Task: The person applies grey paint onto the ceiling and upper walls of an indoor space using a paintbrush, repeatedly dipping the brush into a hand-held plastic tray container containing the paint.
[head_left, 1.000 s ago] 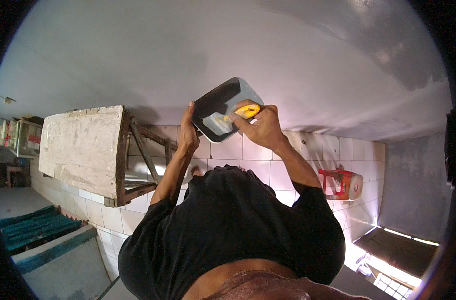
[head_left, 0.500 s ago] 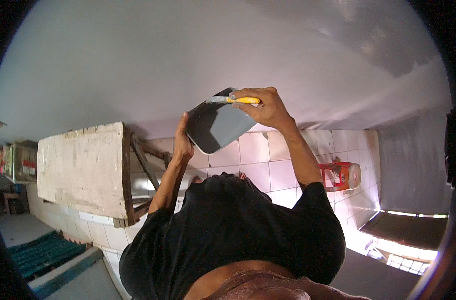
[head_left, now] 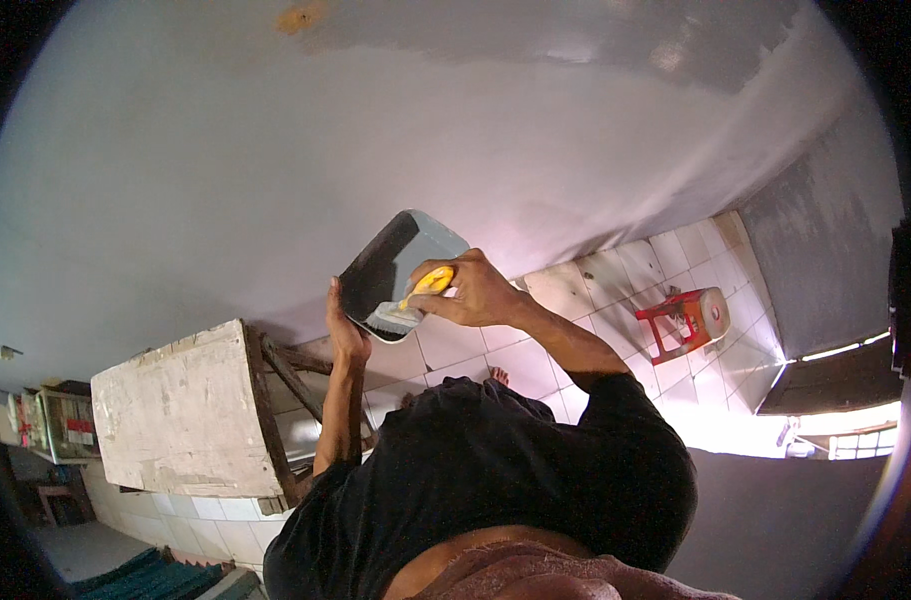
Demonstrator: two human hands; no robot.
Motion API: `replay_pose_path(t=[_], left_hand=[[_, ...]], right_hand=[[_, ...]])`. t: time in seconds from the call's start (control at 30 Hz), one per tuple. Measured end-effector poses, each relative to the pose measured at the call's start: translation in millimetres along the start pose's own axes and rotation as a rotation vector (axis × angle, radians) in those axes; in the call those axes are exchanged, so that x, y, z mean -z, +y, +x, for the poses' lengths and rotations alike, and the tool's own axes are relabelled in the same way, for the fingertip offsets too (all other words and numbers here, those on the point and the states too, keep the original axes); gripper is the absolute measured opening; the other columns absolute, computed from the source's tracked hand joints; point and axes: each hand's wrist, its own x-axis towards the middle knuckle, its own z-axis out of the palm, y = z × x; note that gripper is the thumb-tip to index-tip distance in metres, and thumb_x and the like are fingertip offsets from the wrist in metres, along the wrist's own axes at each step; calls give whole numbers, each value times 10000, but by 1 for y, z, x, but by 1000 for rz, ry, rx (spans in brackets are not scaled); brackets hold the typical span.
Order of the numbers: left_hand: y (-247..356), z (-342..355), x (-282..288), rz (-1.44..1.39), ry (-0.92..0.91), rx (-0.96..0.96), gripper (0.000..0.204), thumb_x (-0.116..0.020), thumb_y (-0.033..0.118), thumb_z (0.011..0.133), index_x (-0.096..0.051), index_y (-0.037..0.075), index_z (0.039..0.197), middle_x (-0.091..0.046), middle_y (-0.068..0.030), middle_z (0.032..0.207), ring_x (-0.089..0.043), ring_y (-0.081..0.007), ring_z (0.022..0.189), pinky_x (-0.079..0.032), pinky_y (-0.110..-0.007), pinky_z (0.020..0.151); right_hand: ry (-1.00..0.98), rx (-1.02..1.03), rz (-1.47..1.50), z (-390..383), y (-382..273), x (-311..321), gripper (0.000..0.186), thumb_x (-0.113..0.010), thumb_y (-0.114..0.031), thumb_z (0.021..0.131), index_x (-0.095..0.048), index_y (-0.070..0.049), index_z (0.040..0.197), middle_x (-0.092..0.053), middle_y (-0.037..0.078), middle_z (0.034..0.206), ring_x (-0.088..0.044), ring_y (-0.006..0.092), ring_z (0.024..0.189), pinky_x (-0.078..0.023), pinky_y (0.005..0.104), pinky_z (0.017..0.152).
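My left hand [head_left: 347, 330] grips the left side of a rectangular tray [head_left: 380, 257], dark inside with grey paint in it, held tilted in front of me. My right hand [head_left: 475, 292] is closed round the yellow handle of a paintbrush [head_left: 429, 282]. The brush's grey-coated bristles are down inside the tray, in its lower part. Behind the tray stands a pale wall [head_left: 195, 170] with a darker grey patch along the top of the view.
A worn wooden bench [head_left: 175, 410] stands at my left, near shelving [head_left: 65, 425] with assorted items. A red plastic stool [head_left: 690, 325] is on the white tiled floor [head_left: 525, 370] at my right. A grey wall [head_left: 815, 250] closes the right side.
The view has turned, and the tray now appears lower and further left. The brush has moved from the tray's upper rim down into its lower part, with my right hand still on it.
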Motion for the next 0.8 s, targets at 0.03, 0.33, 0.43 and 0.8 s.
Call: replay_pose_path(t=[0.03,0.33,0.43,0.8], left_hand=[[1,-2,-2,12,16,11,518,-493,487,977,-582,46,1233,-638,-94,1191,-628,-218,1045,-481,-360,947],[6,-18,0,36,-9,-19,593,-469,498,978,-550,-7,1278,-620,-141,1239,-607,-260,1111,-471,-366,965],[9,-22,13,46,-14,-18,603,-458,498,982,-541,-14,1289,-609,-151,1258,-593,-269,1138,-455,-371,988],[30,-36,55,27,44,-67,627,-450,509,981,-537,-29,1292,-601,-176,1262,-588,-297,1145,-433,-396,1018]], right_hand=[[65,-16,-53,-2,-1,3,216,-746,-208,832,-669,-38,942,-719,77,816,-691,186,728,-522,310,711],[745,197,282,47,22,38,190,-710,-106,882,-657,45,985,-711,94,847,-635,88,718,-531,230,631],[870,299,404,108,28,28,193,-686,-56,893,-632,68,1030,-709,108,880,-662,129,787,-560,260,715],[1323,386,-71,148,82,72,174,-743,-97,840,-700,45,931,-723,79,880,-639,110,758,-527,288,709]])
